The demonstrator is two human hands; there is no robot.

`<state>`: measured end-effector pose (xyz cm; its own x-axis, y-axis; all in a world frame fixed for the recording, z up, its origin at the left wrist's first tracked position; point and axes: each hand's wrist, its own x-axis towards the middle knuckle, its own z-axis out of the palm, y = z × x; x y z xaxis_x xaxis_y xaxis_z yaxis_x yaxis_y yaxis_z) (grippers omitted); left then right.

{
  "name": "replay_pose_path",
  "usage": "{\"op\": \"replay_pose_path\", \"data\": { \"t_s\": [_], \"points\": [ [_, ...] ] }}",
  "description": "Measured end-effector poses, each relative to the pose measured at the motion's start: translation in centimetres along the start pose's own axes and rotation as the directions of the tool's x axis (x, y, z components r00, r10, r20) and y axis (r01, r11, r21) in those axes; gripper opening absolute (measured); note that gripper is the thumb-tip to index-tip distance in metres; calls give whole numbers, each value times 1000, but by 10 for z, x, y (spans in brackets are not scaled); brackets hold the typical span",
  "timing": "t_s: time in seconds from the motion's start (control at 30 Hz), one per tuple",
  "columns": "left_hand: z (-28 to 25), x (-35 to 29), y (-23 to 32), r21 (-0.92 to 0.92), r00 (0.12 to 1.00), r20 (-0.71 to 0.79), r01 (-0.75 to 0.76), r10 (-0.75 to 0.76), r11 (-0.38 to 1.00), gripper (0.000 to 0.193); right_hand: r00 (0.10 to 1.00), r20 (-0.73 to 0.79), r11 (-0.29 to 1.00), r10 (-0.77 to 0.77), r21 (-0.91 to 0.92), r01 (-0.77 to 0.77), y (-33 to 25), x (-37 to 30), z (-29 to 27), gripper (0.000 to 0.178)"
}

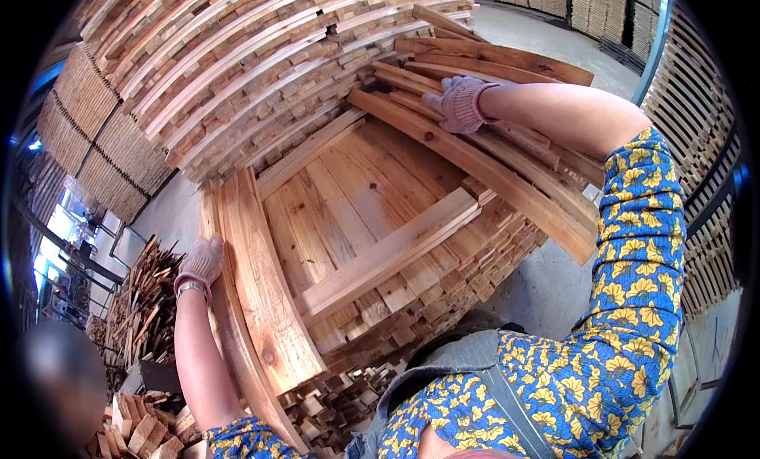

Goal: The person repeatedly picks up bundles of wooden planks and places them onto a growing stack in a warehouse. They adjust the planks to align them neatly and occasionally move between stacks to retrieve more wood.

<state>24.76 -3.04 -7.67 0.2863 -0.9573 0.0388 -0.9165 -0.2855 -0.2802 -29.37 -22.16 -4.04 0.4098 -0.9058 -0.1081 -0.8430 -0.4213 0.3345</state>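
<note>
My left hand (202, 262), in a light knitted glove, is closed over the outer edge of a narrow wooden board (229, 308) at the left side of the stack. Beside it lies a wider, knotty board (273, 300). My right hand (461, 104), in a pinkish glove, reaches far right, its fingers bent around a plank (511, 138) among several loose ones; their tips are partly hidden. A long plank (475, 162) slants in front of that hand. Between my hands, flat boards (356, 190) form a layer, with a thick strip (388, 253) lying across their near side.
A tall pile of stacked lumber (261, 63) rises behind. Scrap sticks (146, 300) and cut blocks (142, 427) lie at the left, near a person (59, 388). Slatted wood stacks (689, 182) stand at the right. Plank ends jut over the floor (526, 281).
</note>
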Motion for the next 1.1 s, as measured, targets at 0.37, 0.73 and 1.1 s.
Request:
{"op": "replay_pose_path", "data": {
  "t_s": [0.37, 0.73, 1.1],
  "points": [
    [-39, -37, 28, -236, 965, 62, 263, -256, 935, 66, 994, 58, 993, -92, 73, 88, 7, 8, -25, 78],
    [-13, -13, 5, -117, 996, 56, 78, -72, 990, 46, 949, -249, 981, 191, 19, -193, -32, 1, -5, 50],
    [-36, -20, 34, -231, 995, 60, 96, -85, 968, 57, 954, -273, 911, -121, -412, -2, 14, 26, -7, 45]
  ]
}}
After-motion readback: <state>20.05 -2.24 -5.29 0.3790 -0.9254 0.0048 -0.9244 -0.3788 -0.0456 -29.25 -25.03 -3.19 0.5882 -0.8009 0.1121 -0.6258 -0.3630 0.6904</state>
